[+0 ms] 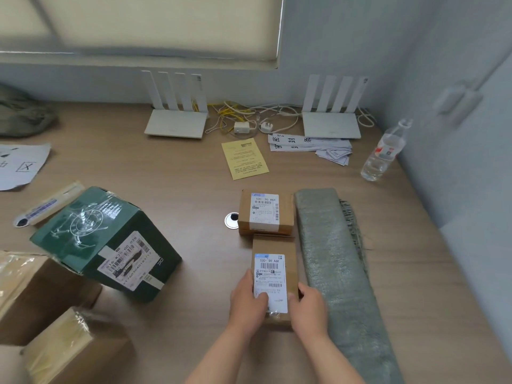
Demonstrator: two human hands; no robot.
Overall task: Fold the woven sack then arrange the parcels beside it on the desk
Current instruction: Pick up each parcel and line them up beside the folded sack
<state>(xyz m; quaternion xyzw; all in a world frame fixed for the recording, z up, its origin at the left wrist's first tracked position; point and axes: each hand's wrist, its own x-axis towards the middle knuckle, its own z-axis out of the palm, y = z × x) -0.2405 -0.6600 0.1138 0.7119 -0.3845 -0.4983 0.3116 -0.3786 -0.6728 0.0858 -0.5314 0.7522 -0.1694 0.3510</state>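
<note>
The grey-green woven sack (335,261) lies folded into a long strip on the right of the desk. Just left of it sit two small brown parcels with white labels. The far parcel (266,212) rests on the desk by itself. The near parcel (274,270) is held from both sides: my left hand (248,300) grips its left edge with the thumb on the label, and my right hand (309,307) grips its right edge, beside the sack. A dark green box (108,239) with a label lies tilted at the left. Two brown cartons (47,314) sit at the near left.
Two white routers (177,120) (331,123) stand at the back by the wall with tangled cables (249,117) between them. A yellow slip (245,157), white papers (310,145), a water bottle (383,151), a cable hole (232,219) and a paper sheet (19,164) are on the desk.
</note>
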